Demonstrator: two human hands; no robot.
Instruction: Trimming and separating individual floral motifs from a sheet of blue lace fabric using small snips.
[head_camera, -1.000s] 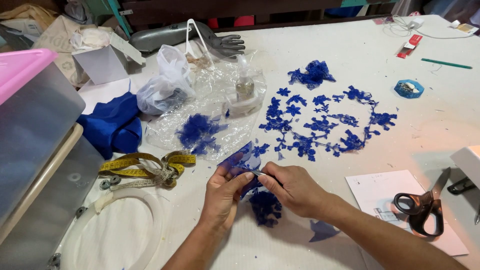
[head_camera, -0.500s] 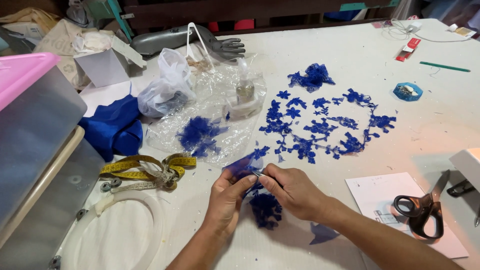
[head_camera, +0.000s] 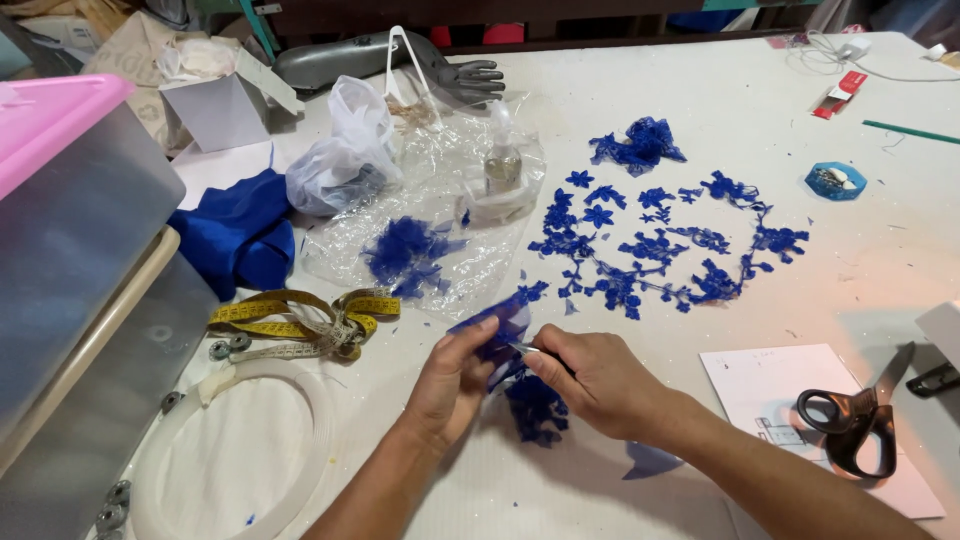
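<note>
Trimming blue lace at a white worktable (head_camera: 900, 250): left hand (head_camera: 455, 380) pinching a blue lace piece (head_camera: 500, 325) between thumb and fingertips, right hand (head_camera: 600, 385) closed around a small metal tool (head_camera: 530, 350), apparently fine snips. Lace held just above the table's near edge, long axis slanting up-right. Next cut, by appearances, demanding steady tension.

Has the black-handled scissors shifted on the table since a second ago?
No. The scissors lie on the same corner of the white paper sheet, as before; only the camera view drifted slightly.
</note>
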